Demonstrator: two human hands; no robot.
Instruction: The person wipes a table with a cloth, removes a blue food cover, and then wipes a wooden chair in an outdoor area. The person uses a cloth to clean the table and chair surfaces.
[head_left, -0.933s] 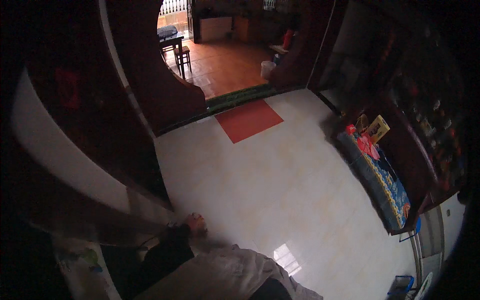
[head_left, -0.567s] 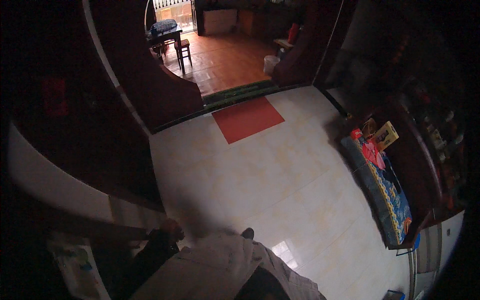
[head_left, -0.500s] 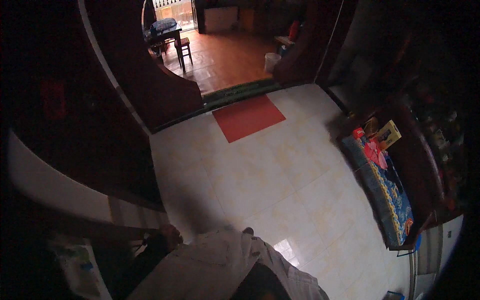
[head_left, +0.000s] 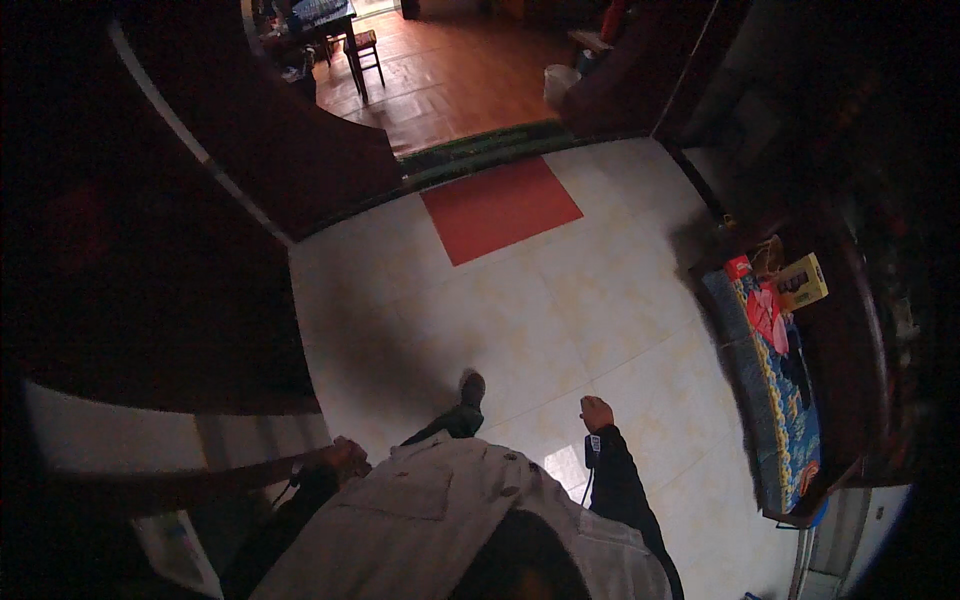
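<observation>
My right hand (head_left: 596,412) is low over the tiled floor in front of me, its fingers curled in and nothing seen in them. A small dark device (head_left: 592,449) with a pale label sits at that wrist, a thin cord hanging from it. At my left side, my left hand (head_left: 348,457) is dim, with its fingers loosely curled and no object showing in them. It overlaps the end of a dark wooden edge (head_left: 240,475); whether it touches the wood I cannot tell. My dark shoe (head_left: 473,384) shows on the floor ahead of my pale jacket (head_left: 420,500).
A red mat (head_left: 500,212) lies before a dark threshold (head_left: 480,152) in a rounded doorway. Beyond stand a stool (head_left: 365,48), a table and a white bucket (head_left: 561,83). At right, a wooden bench (head_left: 800,518) carries a blue patterned cover (head_left: 785,420), pink cloth and a yellow box (head_left: 801,283).
My right hand and forearm have come into view over the floor, and so has a shoe. The view has tilted downward and the doorway sits higher. My left hand stays at my side.
</observation>
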